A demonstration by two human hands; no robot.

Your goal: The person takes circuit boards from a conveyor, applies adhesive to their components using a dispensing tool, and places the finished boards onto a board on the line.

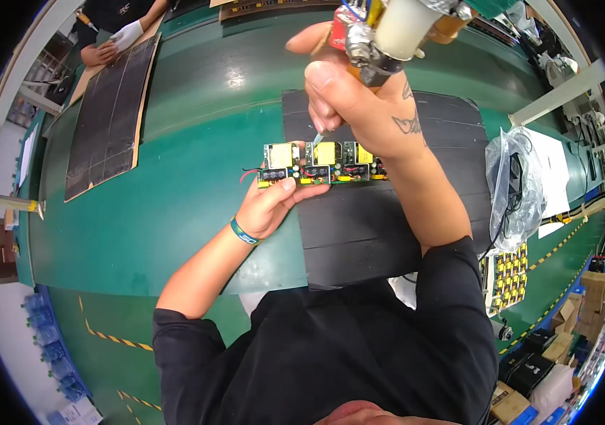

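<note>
Yellow-topped circuit boards (326, 154) in a row, held over green tabletop (196, 170) and black sheet (380, 237).
Near: wristband (245, 232), lettering maybe "SO", can't confirm; left hand's (268, 205) grip grasping the row's left end; right hand (352, 99) above, grip clenched around a tool (318, 138), mostly hidden, pale tip at second board. Far: another person (107, 18), white glove (129, 34), shirt lettering reads "RC".

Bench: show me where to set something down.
Free: the green bench between the black panel and left hand; the black mat between the circuit boards and torso. Crowded: around the boards, where the right hand also is.
</note>
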